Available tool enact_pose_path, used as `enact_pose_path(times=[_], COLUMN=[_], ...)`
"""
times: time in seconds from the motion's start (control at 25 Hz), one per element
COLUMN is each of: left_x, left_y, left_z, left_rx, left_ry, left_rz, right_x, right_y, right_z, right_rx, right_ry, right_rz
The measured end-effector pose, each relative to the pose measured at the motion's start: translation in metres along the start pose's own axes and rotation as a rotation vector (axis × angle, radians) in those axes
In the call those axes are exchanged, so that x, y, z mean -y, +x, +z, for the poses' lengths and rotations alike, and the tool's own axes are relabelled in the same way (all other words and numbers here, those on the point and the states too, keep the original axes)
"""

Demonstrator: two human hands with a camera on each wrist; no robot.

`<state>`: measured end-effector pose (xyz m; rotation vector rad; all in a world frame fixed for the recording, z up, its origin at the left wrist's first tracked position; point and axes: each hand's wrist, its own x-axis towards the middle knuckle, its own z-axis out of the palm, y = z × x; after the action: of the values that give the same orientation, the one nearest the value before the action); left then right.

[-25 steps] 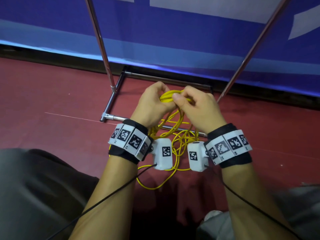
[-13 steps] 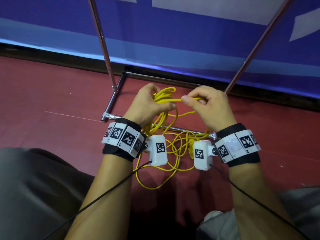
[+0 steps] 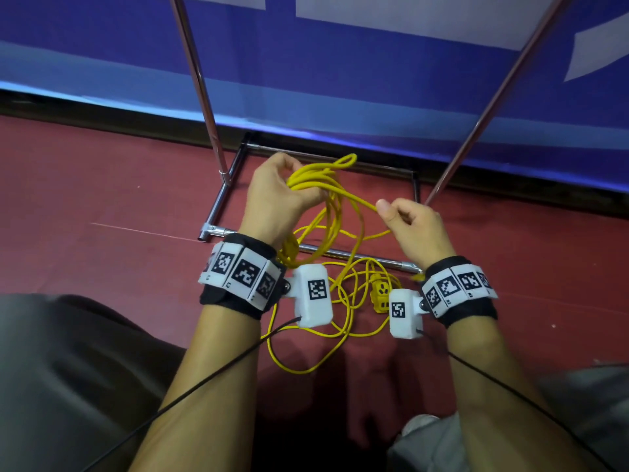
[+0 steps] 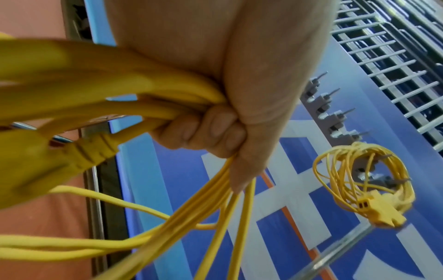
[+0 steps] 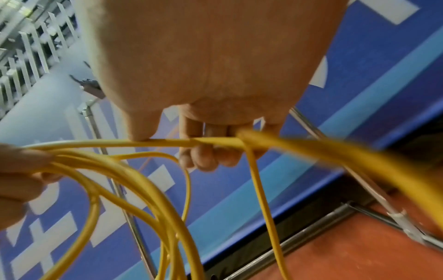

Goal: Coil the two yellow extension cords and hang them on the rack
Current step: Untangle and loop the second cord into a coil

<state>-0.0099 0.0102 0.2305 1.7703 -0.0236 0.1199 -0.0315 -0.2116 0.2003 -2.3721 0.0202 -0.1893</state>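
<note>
My left hand (image 3: pixel 282 195) grips a bundle of several loops of a yellow extension cord (image 3: pixel 326 185), its fingers (image 4: pixel 203 132) curled round the strands. My right hand (image 3: pixel 408 223) pinches a single run of the same cord (image 5: pixel 191 142) between thumb and fingers, off to the right of the bundle. Loose cord (image 3: pixel 343 301) and its yellow socket end (image 3: pixel 380 292) lie on the red floor under my wrists. In the left wrist view a second yellow cord (image 4: pixel 359 181) hangs coiled on a peg of the rack (image 4: pixel 328 113).
The rack's chrome base frame (image 3: pixel 258 233) and two slanted chrome poles (image 3: pixel 200 86) stand on the red floor in front of a blue banner (image 3: pixel 374 80). My grey-trousered knees (image 3: pixel 68 369) flank the loose cord.
My hands have moved apart: the right hand drew a length of cord out to the right, and the left hand kept the bundle. More of the socket end on the floor shows now.
</note>
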Motion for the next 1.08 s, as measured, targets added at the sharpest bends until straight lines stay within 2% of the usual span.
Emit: enact_pose_path(times=[0.12, 0.24, 0.32, 0.4, 0.48, 0.6, 0.84, 0.96, 1.04, 1.08], left_x=[0.004, 0.009, 0.008, 0.007, 0.003, 0.000, -0.007, -0.008, -0.006, -0.005], left_y=[0.006, 0.002, 0.003, 0.006, 0.004, -0.004, -0.005, -0.008, -0.007, -0.006], left_z=[-0.012, -0.006, -0.008, -0.014, -0.012, 0.005, 0.004, 0.006, 0.004, 0.002], left_rx=[0.062, 0.150, 0.122, 0.076, 0.143, 0.272, 0.290, 0.288, 0.254, 0.227], left_ry=[0.176, 0.264, 0.243, 0.158, 0.123, 0.270, 0.509, 0.577, 0.531, 0.503], left_rz=[-0.012, -0.044, -0.049, -0.043, -0.022, 0.010, 0.033, 0.057, 0.039, 0.040], right_x=[0.013, 0.031, 0.028, 0.022, 0.026, 0.038, 0.031, 0.032, 0.031, 0.031], right_y=[0.005, 0.008, 0.009, 0.009, 0.008, 0.007, 0.007, 0.008, 0.009, 0.009], right_z=[-0.011, -0.023, -0.029, -0.032, -0.028, -0.014, -0.014, -0.015, -0.019, -0.021], right_rx=[-0.144, -0.154, -0.148, -0.117, -0.065, 0.003, 0.115, -0.032, -0.142, -0.146], right_ry=[0.019, -0.068, -0.098, -0.045, 0.032, 0.028, -0.108, -0.112, -0.122, -0.141], right_rz=[-0.088, -0.213, -0.208, -0.196, -0.241, -0.328, -0.364, -0.314, -0.280, -0.283])
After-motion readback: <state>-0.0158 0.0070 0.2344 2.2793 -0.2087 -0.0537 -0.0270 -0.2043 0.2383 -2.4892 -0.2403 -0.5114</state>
